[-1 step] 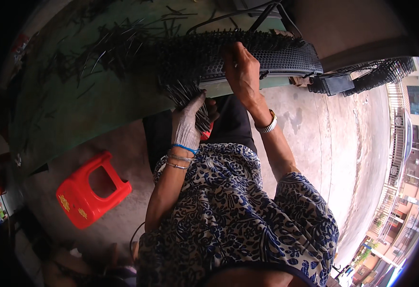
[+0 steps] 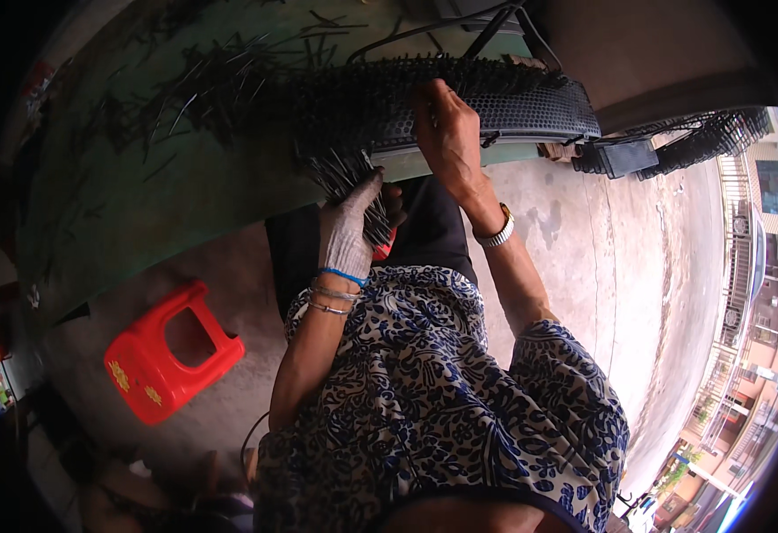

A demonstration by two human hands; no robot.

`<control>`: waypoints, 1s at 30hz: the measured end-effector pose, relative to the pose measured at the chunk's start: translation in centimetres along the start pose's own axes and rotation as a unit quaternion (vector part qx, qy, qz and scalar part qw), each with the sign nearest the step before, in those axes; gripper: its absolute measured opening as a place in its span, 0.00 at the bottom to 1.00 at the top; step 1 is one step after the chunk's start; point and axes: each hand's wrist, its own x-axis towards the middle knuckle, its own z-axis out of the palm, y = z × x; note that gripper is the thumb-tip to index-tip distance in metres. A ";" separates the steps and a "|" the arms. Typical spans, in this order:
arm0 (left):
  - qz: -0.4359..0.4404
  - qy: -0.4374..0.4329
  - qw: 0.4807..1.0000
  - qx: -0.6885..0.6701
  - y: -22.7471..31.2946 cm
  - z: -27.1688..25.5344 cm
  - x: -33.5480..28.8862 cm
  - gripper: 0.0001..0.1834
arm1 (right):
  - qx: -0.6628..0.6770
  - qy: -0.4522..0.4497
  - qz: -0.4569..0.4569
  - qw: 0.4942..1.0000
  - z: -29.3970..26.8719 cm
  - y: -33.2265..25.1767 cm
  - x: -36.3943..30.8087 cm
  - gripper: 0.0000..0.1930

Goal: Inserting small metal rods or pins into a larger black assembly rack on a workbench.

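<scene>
My left hand (image 2: 346, 231), in a pale knit glove with dark fingertips, is closed round a bundle of thin black strips (image 2: 339, 174) just off the table's near edge. The strips stick out past the thumb and below the fingers. My bare right hand (image 2: 449, 133) is pinched against a long, curved black perforated panel (image 2: 531, 114). Whatever its fingertips hold is hidden. Short black pieces (image 2: 353, 87) stand densely along the far and left part of the panel, while rows of holes show to the right of my hand.
Loose black strips (image 2: 220, 80) lie scattered over the green tabletop (image 2: 114, 226). A red plastic stool (image 2: 154, 355) is on the floor at left. Beyond the panel's right end is another dark piece with bristles (image 2: 704, 142). Black bars (image 2: 494, 31) rise behind the panel.
My right hand has shifted very slightly left along the panel. The left hand still grips the bundle in the same place.
</scene>
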 end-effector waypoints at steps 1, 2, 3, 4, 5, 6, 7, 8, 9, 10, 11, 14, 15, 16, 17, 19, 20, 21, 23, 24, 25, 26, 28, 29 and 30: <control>0.008 0.008 1.000 0.027 0.1 -0.1 -0.2 0.09 | -0.007 -0.020 -0.001 1.000 0.3 -0.1 -0.1 0.01; 0.009 0.009 1.000 0.026 0.1 -0.2 -0.1 0.09 | -0.014 -0.039 -0.002 0.999 0.6 -0.1 -0.2 0.02; 0.018 -0.003 1.000 0.024 0.2 -0.3 0.0 0.10 | -0.020 -0.069 0.015 0.997 0.7 -0.1 -0.1 0.04; 0.026 -0.016 0.999 0.021 0.2 -0.4 0.0 0.10 | -0.020 -0.070 0.016 0.997 0.9 -0.1 -0.1 0.04; 0.025 -0.016 0.999 0.021 0.1 -0.4 -0.1 0.10 | -0.062 -0.083 -0.004 0.995 1.0 -0.1 0.0 0.05; 0.017 -0.010 1.000 0.007 0.1 -0.3 -0.2 0.09 | -0.104 -0.096 -0.023 0.990 1.1 -0.1 0.0 0.05; 0.010 -0.004 1.000 -0.008 0.1 -0.2 -0.2 0.09 | -0.103 -0.096 -0.024 0.990 1.1 -0.2 0.0 0.05; 0.010 -0.005 1.000 -0.008 0.1 -0.2 -0.2 0.09 | -0.124 -0.099 -0.016 0.987 1.0 -0.3 0.0 0.06; 0.005 -0.003 1.000 -0.013 0.2 -0.1 -0.1 0.08 | -0.145 -0.101 -0.008 0.984 0.8 -0.4 -0.2 0.07; 0.001 -0.001 1.000 -0.017 0.2 -0.1 -0.2 0.08 | -0.164 -0.104 0.000 0.981 0.7 -0.6 -0.4 0.08; 0.001 -0.001 1.000 -0.017 0.2 -0.2 -0.3 0.08 | -0.164 -0.104 0.000 0.981 0.4 -0.8 -0.6 0.08; 0.014 -0.007 1.000 0.015 0.3 -0.4 -0.5 0.08 | -0.081 -0.104 0.030 0.991 -1.2 -2.0 -1.4 0.09; 0.011 0.004 0.999 0.030 0.3 -0.5 -0.5 0.08 | 0.038 -0.201 0.083 0.975 -1.9 -2.5 -1.4 0.09; 0.005 0.011 0.999 0.047 0.3 -0.4 -0.4 0.08 | 0.153 -0.290 0.137 0.935 -2.5 -2.7 -1.6 0.10; 0.004 0.009 0.999 0.048 0.1 -0.2 -0.5 0.08 | 0.161 -0.292 0.131 0.934 -2.5 -2.8 -1.9 0.09; 0.042 -0.008 0.998 0.050 -0.1 0.5 -0.6 0.09 | 0.197 -0.312 0.185 0.911 -3.0 -2.9 -1.5 0.08; 0.041 -0.010 0.998 0.051 -0.1 0.6 -0.5 0.09 | 0.234 -0.333 0.237 0.882 -3.3 -2.8 -1.3 0.07; 0.033 -0.021 0.997 0.060 0.0 0.7 -0.5 0.09 | 0.233 -0.332 0.237 0.883 -3.4 -2.6 -1.2 0.07; 0.024 -0.032 0.997 0.069 -0.1 0.8 -0.2 0.10 | 0.194 -0.338 0.182 0.903 -3.6 -2.0 -1.0 0.06; 0.013 -0.025 0.997 0.070 -0.1 0.7 0.0 0.10 | 0.193 -0.337 0.182 0.903 -3.7 -2.0 -1.0 0.06; 0.001 -0.017 0.997 0.070 -0.2 0.6 0.1 0.10 | 0.219 -0.336 0.201 0.894 -3.8 -2.0 -0.9 0.06; 0.002 -0.016 0.997 0.070 -0.3 0.4 0.4 0.10 | 0.244 -0.334 0.219 0.884 -3.9 -2.1 -0.8 0.05; 0.002 -0.004 0.998 0.056 -0.3 0.3 0.7 0.11 | 0.274 -0.303 0.216 0.887 -3.8 -1.7 -1.0 0.05; 0.002 -0.004 0.998 0.056 -0.2 0.3 0.8 0.11 | 0.304 -0.272 0.211 0.888 -3.8 -1.6 -1.0 0.04; 0.003 0.004 0.999 0.040 0.0 0.4 0.8 0.11 | 0.304 -0.272 0.212 0.888 -3.9 -1.5 -0.9 0.04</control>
